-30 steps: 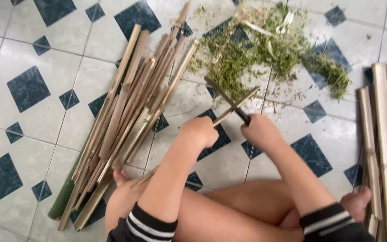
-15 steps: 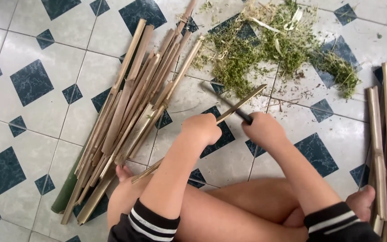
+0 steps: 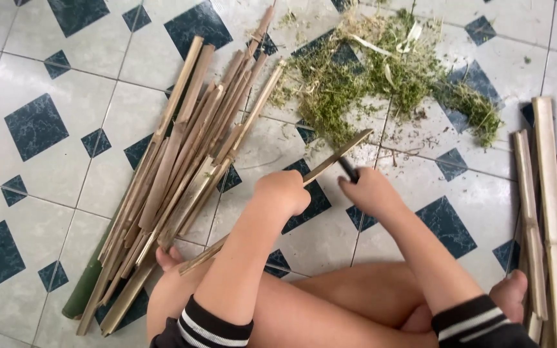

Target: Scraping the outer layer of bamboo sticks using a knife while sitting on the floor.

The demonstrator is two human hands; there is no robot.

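A single bamboo strip (image 3: 330, 158) lies along a diagonal — its far tip points up and to the right, toward the shavings, and its near end runs down and to the left, past the knee. It is held just above the tiled floor (image 3: 46, 77), in front of the seated person's crossed legs. The left hand (image 3: 283, 192) is closed in a fist around the strip's middle. The right hand (image 3: 370, 190) is closed around the dark handle of a knife (image 3: 348, 169), close against the strip's right side; the blade itself cannot be made out clearly where it meets the strip.

To the left, a pile of bamboo strips (image 3: 175, 174) rests on the floor, its long axis running on much the same diagonal as the held strip. Beyond the hands, a heap of green shavings (image 3: 388, 74) spreads across the tiles — well apart from the pile. At the right edge, a bundle of paler bamboo slats (image 3: 552, 200) stands nearly vertical in the view, beside the person's foot.
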